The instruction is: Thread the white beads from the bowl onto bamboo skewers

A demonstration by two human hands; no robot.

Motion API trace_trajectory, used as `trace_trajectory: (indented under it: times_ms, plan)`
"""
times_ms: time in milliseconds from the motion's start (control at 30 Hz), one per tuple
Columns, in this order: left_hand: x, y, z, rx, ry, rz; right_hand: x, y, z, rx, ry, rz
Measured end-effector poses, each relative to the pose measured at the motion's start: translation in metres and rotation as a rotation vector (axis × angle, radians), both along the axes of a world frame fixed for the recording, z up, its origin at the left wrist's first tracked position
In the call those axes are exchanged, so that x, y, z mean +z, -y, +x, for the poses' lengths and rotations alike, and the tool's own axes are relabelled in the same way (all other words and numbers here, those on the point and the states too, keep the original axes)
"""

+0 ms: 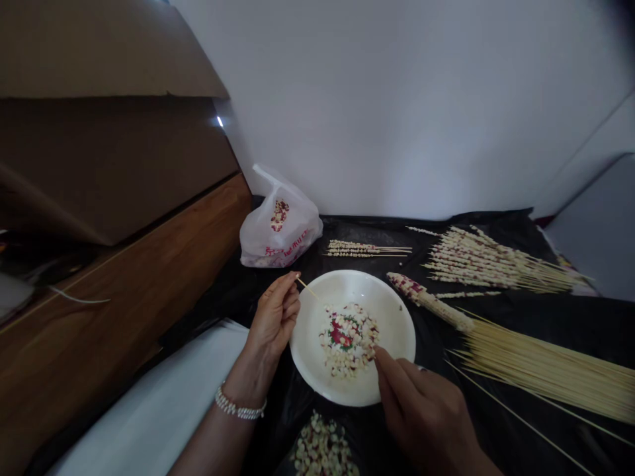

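A pile of corn (325, 446) is lying closest, on a black sheet (372, 430) that's spreading under nearly everything. Hands are working apart: the right hand (377, 354) is reaching into the white bowl (307, 357) at the kernels (342, 363), can't tell if it's gripping any, while the left hand (275, 311) is pinching a stick (307, 287) over the rim. Bare sticks (546, 377) are lying off right, threaded ones (476, 261) beyond. A bag (282, 231) is sitting near the pale wall (397, 99), with brown boxy stuff (99, 145) looming left over wood (124, 297).

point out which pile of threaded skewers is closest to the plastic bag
The small pile of threaded skewers just beyond the white bowl, beside the plastic bag; the larger pile lies farther right.
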State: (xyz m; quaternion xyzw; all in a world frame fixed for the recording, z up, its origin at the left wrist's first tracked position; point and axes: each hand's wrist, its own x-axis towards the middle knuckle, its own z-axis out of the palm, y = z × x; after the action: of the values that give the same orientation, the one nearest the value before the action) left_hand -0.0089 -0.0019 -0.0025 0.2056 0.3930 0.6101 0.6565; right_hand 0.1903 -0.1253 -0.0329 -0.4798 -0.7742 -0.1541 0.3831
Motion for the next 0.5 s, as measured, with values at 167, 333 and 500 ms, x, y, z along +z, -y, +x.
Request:
trace_trajectory:
  times_ms: [167, 333, 500]
  plan:
    - [0.0039, 0.0007, 0.0006, -0.026, 0.093, -0.043, -0.0003, -0.0007, 0.0005, -0.008, 0.016, 0.012]
    - [0.0051, 0.0035, 0.0026, -0.063, 0.149, -0.065, -0.0015, -0.0013, 0.0004, -0.003, 0.004, 0.012]
    - [0.0052, 0.0046, 0.0043, -0.077, 0.152, -0.074, -0.0017, -0.0011, 0.0003, -0.013, -0.001, 0.017]
